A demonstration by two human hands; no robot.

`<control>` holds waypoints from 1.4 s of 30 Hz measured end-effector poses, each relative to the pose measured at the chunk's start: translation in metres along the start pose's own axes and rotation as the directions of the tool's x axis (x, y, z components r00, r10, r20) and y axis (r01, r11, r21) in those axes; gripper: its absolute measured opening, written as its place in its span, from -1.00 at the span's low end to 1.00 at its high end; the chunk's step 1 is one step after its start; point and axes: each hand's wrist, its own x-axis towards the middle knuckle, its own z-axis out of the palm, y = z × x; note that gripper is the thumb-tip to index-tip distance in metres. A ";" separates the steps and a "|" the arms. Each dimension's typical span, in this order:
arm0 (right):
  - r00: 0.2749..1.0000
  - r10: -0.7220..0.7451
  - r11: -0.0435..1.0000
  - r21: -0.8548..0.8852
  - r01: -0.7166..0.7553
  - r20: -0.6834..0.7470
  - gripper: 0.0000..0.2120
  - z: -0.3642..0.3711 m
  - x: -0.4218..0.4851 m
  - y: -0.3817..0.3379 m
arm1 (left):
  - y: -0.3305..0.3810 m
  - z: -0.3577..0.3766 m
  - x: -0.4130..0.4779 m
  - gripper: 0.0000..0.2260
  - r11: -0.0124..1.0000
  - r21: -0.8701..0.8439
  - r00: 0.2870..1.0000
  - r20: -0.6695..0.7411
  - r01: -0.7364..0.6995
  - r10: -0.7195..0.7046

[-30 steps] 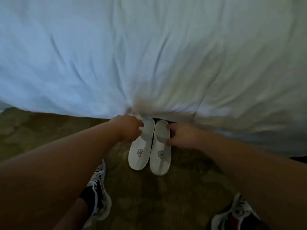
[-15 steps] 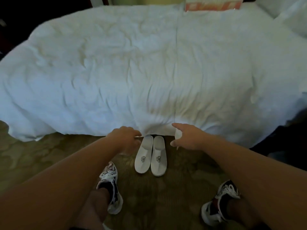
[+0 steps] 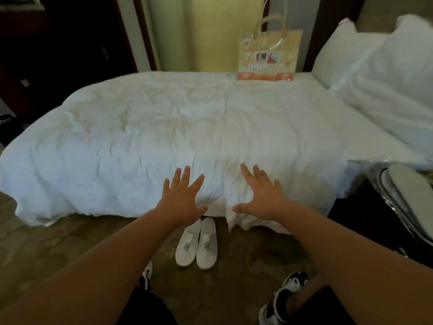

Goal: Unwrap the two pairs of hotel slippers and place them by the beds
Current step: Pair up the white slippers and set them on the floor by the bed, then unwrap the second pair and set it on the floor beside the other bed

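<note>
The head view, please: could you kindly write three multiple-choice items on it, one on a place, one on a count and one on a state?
1. Where does the pair of white slippers lie?
A. on the carpet at the bed's edge
B. on the duvet
C. inside the gift bag

2. How many slippers show?
A. one
B. two
C. four

3. How are the hands?
A. both closed on slippers
B. one holding a wrapper
C. both open and empty

Answers:
1 A, the toes sit just under the duvet hem.
2 B, they lie side by side.
3 C, the left hand and right hand spread their fingers above the duvet.
</note>
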 end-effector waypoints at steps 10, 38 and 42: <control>0.974 0.039 0.998 -0.030 -0.047 -0.224 0.01 -0.101 -0.095 0.040 | 0.128 -0.090 -0.005 -0.27 0.969 0.069 0.947 -0.204 -0.237 0.247; 0.764 0.499 0.866 0.266 -0.423 -0.408 -0.01 -0.169 -0.207 0.212 | 0.337 -0.121 0.031 -0.27 0.784 0.054 0.738 -0.302 -0.618 0.603; 0.750 0.524 0.852 0.277 -0.445 -0.405 0.02 -0.171 -0.198 0.228 | 0.334 -0.115 0.045 -0.26 0.793 0.025 0.752 -0.302 -0.608 0.586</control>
